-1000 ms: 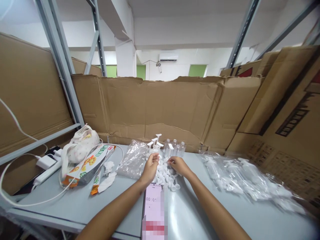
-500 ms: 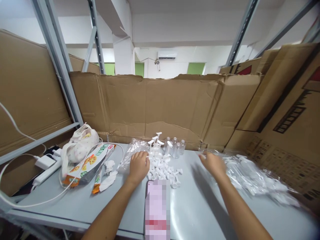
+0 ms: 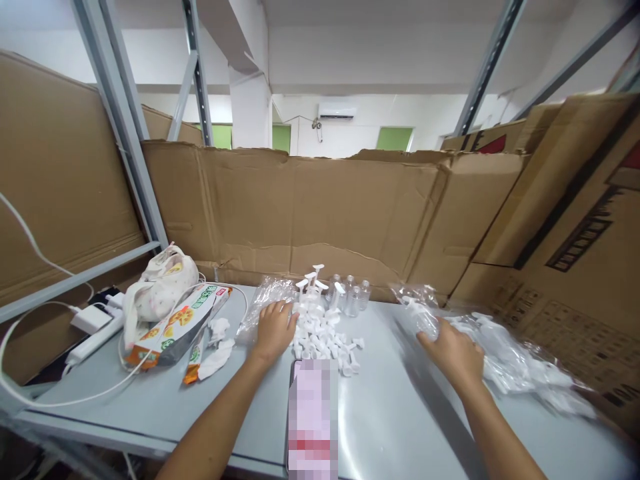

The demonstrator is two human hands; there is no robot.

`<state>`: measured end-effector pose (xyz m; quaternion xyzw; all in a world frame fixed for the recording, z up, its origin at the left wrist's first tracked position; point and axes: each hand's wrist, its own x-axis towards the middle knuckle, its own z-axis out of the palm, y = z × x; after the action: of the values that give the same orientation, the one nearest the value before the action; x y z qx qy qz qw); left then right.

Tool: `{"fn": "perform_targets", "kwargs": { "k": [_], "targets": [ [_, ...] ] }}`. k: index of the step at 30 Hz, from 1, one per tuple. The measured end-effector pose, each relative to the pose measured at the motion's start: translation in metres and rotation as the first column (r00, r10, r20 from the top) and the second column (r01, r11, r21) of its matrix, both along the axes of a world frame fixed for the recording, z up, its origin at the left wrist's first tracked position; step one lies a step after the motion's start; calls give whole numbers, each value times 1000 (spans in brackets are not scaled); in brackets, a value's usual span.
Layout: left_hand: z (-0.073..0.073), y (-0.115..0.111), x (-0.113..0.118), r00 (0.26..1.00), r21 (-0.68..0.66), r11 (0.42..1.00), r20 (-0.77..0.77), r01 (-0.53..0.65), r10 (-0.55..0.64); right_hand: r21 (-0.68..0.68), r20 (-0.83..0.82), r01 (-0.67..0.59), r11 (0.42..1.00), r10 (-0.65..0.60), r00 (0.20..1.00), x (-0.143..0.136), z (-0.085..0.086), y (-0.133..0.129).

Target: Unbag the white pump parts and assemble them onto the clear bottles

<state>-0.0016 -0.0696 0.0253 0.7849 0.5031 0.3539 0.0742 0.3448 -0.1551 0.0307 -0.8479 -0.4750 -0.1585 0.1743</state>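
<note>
My left hand (image 3: 274, 331) rests at the left edge of a pile of small white plastic parts (image 3: 320, 333), fingers loosely bent and thumb apart, with nothing visible in it. Behind those fingers lies a crumpled clear plastic bag (image 3: 257, 317). On the right, my right hand (image 3: 457, 353) has its thumb and fingers closed on a clear plastic bag (image 3: 423, 310) with something white inside. Several white T-topped pump heads (image 3: 317, 283) stand upright behind the pile. Small clear bottles (image 3: 353, 300) stand beside them.
A phone (image 3: 313, 413) lies at the front edge. Wrapped white parts (image 3: 520, 360) spread along the right side. To the left are a snack package (image 3: 183, 323), a cloth bag (image 3: 163, 287), crumpled tissue (image 3: 217, 357), a power strip (image 3: 95, 340) and cables. Cardboard walls (image 3: 320, 207) enclose the table.
My right hand has moved right and toward me, and the clear bag at its fingers shows more fully. My left hand has shifted only slightly left.
</note>
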Motion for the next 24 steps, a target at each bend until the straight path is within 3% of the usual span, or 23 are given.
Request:
{"fn": "perform_targets", "kwargs": {
  "k": [2,4,6,8,10,11,13,16,18,20,21,22,24],
  "targets": [
    [6,-6,5,956,-33,980,229,198,-185,203,96,-119,972,101,990,-15,12,-10],
    [8,-13,9,801,-125,873,474,471,-365,359,212,-300,884,235,948,-36,23,-20],
    [6,-20,14,585,-193,662,682,724,-440,401,334,-523,752,412,848,-61,32,-27],
    [2,-27,19,398,-200,442,816,875,-419,366,425,-691,623,549,720,-88,36,-32],
    [-1,-35,24,273,-164,318,900,934,-338,290,465,-794,535,646,605,-113,37,-32],
    [-2,-38,26,228,-141,296,930,945,-286,236,463,-828,509,690,556,-123,37,-32],
    [0,-45,29,165,-102,315,970,944,-179,126,412,-866,484,769,490,-137,36,-28],
    [7,-49,30,121,-85,434,991,897,-56,69,219,-879,472,853,474,-141,36,-16],
    [11,-49,28,84,-61,500,996,864,-24,207,34,-843,496,858,513,-135,35,-5],
    [14,-47,27,33,-14,526,999,850,-28,450,-211,-703,550,831,515,-130,30,7],
    [14,-47,27,12,7,524,999,852,-33,553,-357,-593,585,809,466,-129,26,12],
    [13,-47,27,-2,20,516,999,856,-35,617,-505,-480,624,781,367,-129,21,16],
    [12,-47,27,-19,29,483,999,875,-26,628,-734,-335,703,677,44,-131,11,20]
  ]
}}
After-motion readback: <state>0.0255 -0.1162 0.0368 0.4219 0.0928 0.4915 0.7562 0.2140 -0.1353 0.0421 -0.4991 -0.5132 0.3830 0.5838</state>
